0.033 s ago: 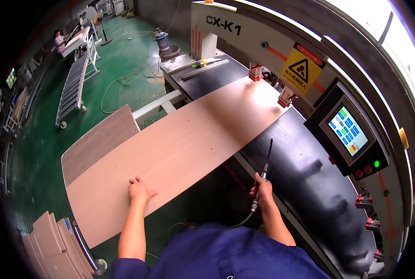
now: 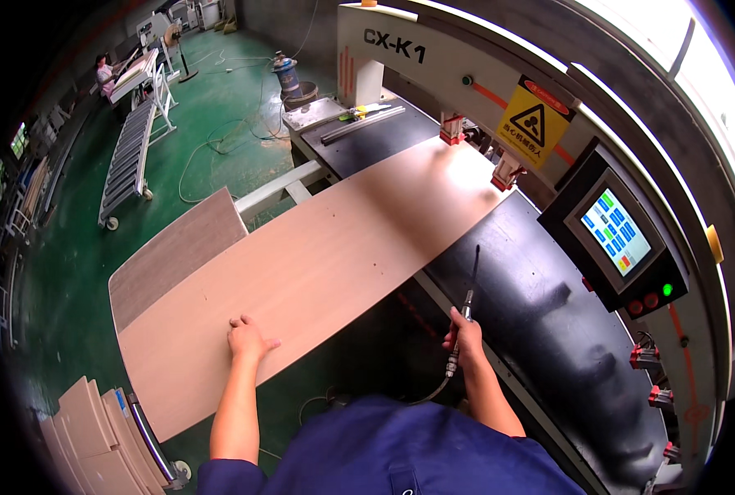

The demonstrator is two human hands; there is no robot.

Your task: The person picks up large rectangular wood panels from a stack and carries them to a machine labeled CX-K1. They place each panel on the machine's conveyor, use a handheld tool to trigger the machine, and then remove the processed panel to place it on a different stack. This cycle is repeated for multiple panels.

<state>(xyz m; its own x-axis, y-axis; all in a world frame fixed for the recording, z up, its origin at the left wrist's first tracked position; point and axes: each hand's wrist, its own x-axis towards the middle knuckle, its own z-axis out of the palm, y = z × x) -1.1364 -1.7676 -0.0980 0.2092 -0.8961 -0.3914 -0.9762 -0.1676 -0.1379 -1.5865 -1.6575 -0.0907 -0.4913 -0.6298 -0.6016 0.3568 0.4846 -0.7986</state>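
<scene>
A long, pale wood-tone board [image 2: 326, 239] stretches from the lower left up to the machine, its far end lying under red-and-white clamps [image 2: 451, 129]. My left hand [image 2: 248, 338] rests on the board close to its near edge, thumb apart and fingers slightly bent, gripping nothing. In my right hand [image 2: 464, 337] is an air blow gun [image 2: 468, 305] with a long thin dark nozzle pointing away from me. A hose [image 2: 433, 391] runs from its lower end toward my body. The gun is above the near edge of the black machine table [image 2: 540, 330], apart from the board.
A control panel with a lit touchscreen [image 2: 616, 233] hangs at right. A darker board [image 2: 182, 243] lies along the far left edge. Stacked panels [image 2: 95, 437] stand at lower left. Beyond are a roller conveyor [image 2: 130, 148], cables on the floor and a distant person [image 2: 103, 76].
</scene>
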